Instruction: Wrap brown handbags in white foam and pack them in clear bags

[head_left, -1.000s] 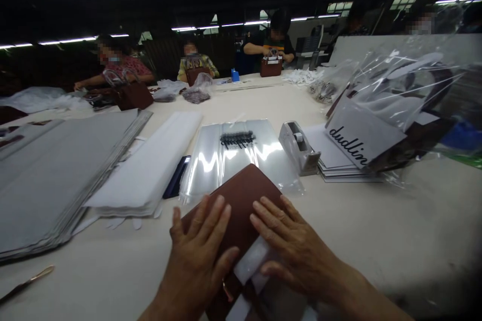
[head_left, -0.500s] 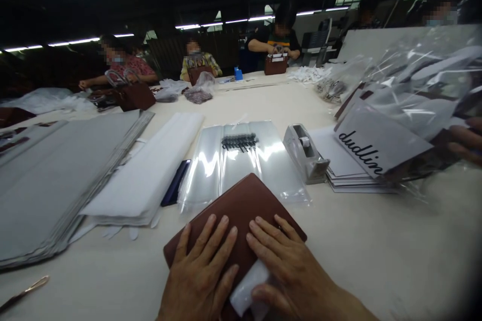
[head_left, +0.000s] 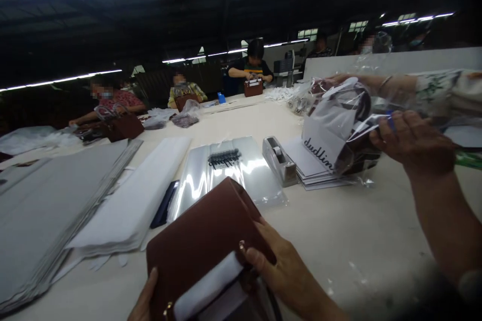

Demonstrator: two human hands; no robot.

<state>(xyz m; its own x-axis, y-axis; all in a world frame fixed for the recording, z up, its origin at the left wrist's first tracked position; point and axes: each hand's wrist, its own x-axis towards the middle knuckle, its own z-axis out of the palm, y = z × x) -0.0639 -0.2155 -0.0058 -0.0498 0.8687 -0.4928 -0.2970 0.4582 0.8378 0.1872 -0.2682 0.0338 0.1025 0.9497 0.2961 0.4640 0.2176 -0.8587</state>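
A dark brown handbag [head_left: 199, 233] is tilted up at the near edge of the table, its flat panel facing me. White wrapping [head_left: 209, 286] and small gold-coloured fittings show along its near side. My left hand [head_left: 145, 296] grips the bag's lower left side, partly cut off by the frame. At the right end of the bag my right hand [head_left: 276, 266] is closed round it, thumb beside a fitting. Just beyond the bag lies a stack of clear printed plastic bags [head_left: 226, 170].
A tape dispenser [head_left: 279, 161] stands right of the plastic bags, beside white cards [head_left: 312, 165]. White sheets [head_left: 131, 200] and grey sheets [head_left: 56, 215] are stacked left. At right, a co-worker's hand [head_left: 414, 138] touches a plastic-wrapped bag [head_left: 339, 125]. Other people sit across the table.
My hands went from lying flat on the brown handbag to gripping its sides, and the bag is tilted up. A co-worker's hand and forearm have come further into view at right. The view has shifted.
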